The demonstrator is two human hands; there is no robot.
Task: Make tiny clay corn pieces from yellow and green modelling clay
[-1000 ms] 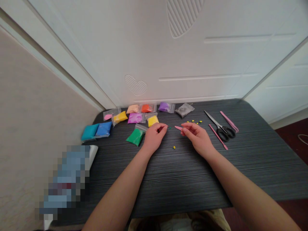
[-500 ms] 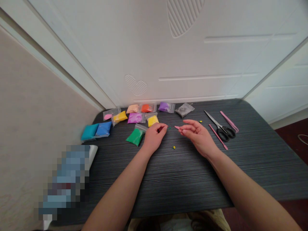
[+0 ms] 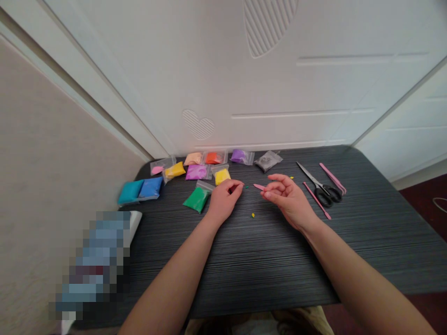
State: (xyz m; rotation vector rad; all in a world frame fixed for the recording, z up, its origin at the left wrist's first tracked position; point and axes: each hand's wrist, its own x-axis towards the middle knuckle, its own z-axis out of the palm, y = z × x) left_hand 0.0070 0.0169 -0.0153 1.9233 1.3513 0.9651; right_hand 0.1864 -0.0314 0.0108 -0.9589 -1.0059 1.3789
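My right hand [image 3: 288,201] holds a pink clay modelling knife [image 3: 259,187] between thumb and fingers, its blade pointing left. My left hand [image 3: 224,197] rests on the dark table [image 3: 265,265] with thumb and forefinger pinched; what lies between them, if anything, is too small to make out. Just beyond those fingertips is a tiny green bit of clay [image 3: 247,187], and I cannot tell whether the fingers touch it. A small yellow and green clay piece [image 3: 253,215] lies on the table between my hands. Behind my right hand is another yellow bit [image 3: 292,177].
Bags of coloured clay line the back left, including a green bag [image 3: 197,199], a yellow bag [image 3: 221,176] and a grey bag [image 3: 268,160]. On the right lie scissors [image 3: 323,188], a pink stick tool [image 3: 316,200] and pink tweezers [image 3: 332,177]. A blurred-out package [image 3: 99,260] is front left.
My right hand has shifted very slightly, with the knife still in its grip. The left hand holds its place, and the view has tilted a little.
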